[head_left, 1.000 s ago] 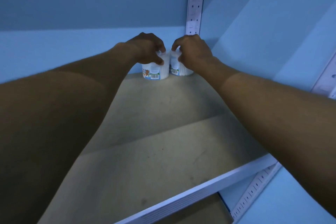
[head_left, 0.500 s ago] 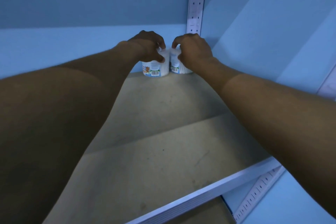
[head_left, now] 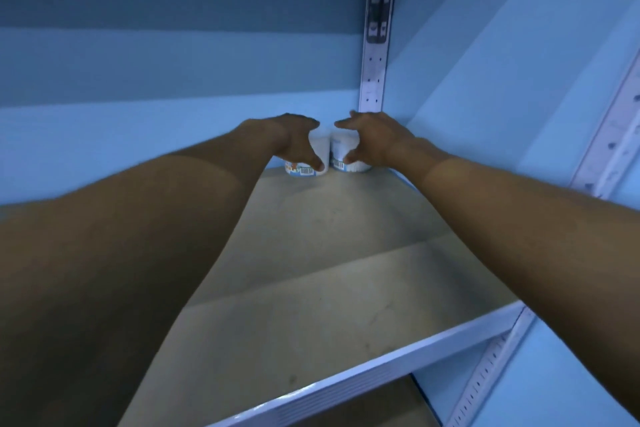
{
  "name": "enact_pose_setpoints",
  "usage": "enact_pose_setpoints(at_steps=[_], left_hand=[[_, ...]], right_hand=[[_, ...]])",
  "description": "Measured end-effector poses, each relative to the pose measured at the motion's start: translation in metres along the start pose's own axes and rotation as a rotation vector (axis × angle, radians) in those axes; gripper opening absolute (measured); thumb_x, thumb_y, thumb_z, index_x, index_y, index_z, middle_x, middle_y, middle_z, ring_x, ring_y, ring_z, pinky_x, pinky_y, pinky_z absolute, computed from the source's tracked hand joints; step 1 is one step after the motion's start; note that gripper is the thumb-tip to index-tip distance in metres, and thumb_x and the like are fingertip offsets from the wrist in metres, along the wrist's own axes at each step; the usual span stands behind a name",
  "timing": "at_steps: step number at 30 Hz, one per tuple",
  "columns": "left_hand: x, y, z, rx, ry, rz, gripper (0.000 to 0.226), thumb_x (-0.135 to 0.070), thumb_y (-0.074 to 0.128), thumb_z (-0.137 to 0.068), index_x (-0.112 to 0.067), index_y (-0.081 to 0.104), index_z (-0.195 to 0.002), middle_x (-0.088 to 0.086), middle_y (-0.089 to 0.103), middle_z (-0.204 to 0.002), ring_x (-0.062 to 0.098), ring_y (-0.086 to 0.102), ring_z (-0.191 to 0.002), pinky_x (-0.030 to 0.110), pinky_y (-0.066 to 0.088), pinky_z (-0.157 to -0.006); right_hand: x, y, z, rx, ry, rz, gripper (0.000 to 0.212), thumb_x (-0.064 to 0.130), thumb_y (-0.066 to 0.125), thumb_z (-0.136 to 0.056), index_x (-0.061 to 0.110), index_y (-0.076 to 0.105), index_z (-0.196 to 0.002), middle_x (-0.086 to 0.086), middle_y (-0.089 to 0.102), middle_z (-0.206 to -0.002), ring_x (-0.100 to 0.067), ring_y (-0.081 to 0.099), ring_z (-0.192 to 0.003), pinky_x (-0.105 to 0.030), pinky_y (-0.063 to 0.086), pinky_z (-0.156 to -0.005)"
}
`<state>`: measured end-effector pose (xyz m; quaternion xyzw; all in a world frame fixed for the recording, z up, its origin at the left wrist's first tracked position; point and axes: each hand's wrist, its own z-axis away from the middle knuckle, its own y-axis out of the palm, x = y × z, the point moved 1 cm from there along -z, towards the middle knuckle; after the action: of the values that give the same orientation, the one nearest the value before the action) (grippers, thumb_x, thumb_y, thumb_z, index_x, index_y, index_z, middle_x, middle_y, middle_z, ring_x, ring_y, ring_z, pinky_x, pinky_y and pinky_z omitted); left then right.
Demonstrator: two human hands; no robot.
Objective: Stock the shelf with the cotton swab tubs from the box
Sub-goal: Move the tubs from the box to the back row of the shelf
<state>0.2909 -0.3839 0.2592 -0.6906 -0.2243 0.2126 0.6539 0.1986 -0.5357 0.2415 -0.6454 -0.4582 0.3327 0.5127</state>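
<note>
Placing step: two small white round plastic cotton swab tubs (head_left: 320,158) stand touching at far right corner of beige shelf board (head_left: 311,270), left hand (head_left: 294,144) and right hand (head_left: 372,140) spread wide, apparently releasing; next likely fetch more.

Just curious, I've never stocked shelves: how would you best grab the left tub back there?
Probably by its round side wall, coming from the front with fingers over the top. The left tub stands upright in the shelf corner, the right tub close beside it, so its inner side offers little room.
</note>
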Motion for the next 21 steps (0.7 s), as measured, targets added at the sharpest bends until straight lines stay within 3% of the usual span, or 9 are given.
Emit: enact_pose_setpoints(at_steps=[2, 5, 8, 11, 15, 21], left_hand=[[-0.001, 0.002, 0.022, 0.015, 0.012, 0.028, 0.095, -0.058, 0.070, -0.079, -0.024, 0.024, -0.155, -0.001, 0.025, -0.162, 0.022, 0.026, -0.147, 0.035, 0.025, -0.117], [0.004, 0.011, 0.026, 0.022, 0.042, 0.073, 0.089, -0.062, 0.071, -0.075, -0.030, 0.033, -0.150, -0.007, 0.035, -0.156, 0.019, 0.034, -0.143, 0.035, 0.031, -0.113], [0.004, 0.011, 0.039, 0.029, 0.043, 0.152, 0.085, -0.064, 0.070, -0.075, -0.033, 0.038, -0.148, -0.010, 0.040, -0.152, 0.016, 0.038, -0.139, 0.034, 0.032, -0.112], [0.005, 0.006, 0.069, 0.041, 0.042, 0.203, 0.083, -0.067, 0.070, -0.073, -0.037, 0.041, -0.145, -0.014, 0.044, -0.148, 0.013, 0.043, -0.134, 0.033, 0.035, -0.109], [0.004, -0.003, 0.139, 0.037, 0.042, 0.231, 0.080, -0.070, 0.071, -0.069, -0.042, 0.047, -0.139, -0.019, 0.048, -0.144, 0.011, 0.048, -0.129, 0.032, 0.039, -0.105], [0.006, 0.005, 0.240, 0.020, 0.089, 0.328, 0.075, -0.061, 0.079, -0.067, -0.037, 0.054, -0.134, -0.016, 0.056, -0.137, 0.012, 0.057, -0.114, 0.027, 0.045, -0.097]], right_hand=[[0.002, 0.000, 0.025, 0.006, -0.024, -0.027, 0.082, 0.041, 0.083, -0.077, 0.029, 0.047, -0.149, -0.004, 0.036, -0.161, -0.027, 0.035, -0.145, -0.038, 0.033, -0.113], [-0.004, 0.010, 0.035, -0.030, -0.054, -0.065, 0.068, 0.047, 0.083, -0.071, 0.033, 0.059, -0.133, 0.001, 0.058, -0.138, -0.025, 0.047, -0.135, -0.038, 0.043, -0.100], [0.001, 0.012, 0.044, -0.011, -0.050, -0.133, 0.075, 0.052, 0.084, -0.068, 0.034, 0.056, -0.135, 0.000, 0.052, -0.144, -0.022, 0.042, -0.139, -0.041, 0.042, -0.105], [0.015, 0.003, 0.066, 0.004, -0.039, -0.154, 0.076, 0.056, 0.084, -0.065, 0.039, 0.054, -0.133, 0.003, 0.051, -0.138, -0.020, 0.049, -0.129, -0.036, 0.046, -0.097], [0.042, -0.016, 0.131, -0.022, -0.042, -0.232, 0.078, 0.050, 0.084, -0.072, 0.040, 0.048, -0.140, 0.003, 0.044, -0.143, -0.018, 0.047, -0.130, -0.040, 0.044, -0.105], [0.080, -0.033, 0.211, -0.011, -0.143, -0.309, 0.078, 0.045, 0.085, -0.073, 0.033, 0.051, -0.142, -0.002, 0.048, -0.141, -0.019, 0.047, -0.128, -0.034, 0.040, -0.107]])
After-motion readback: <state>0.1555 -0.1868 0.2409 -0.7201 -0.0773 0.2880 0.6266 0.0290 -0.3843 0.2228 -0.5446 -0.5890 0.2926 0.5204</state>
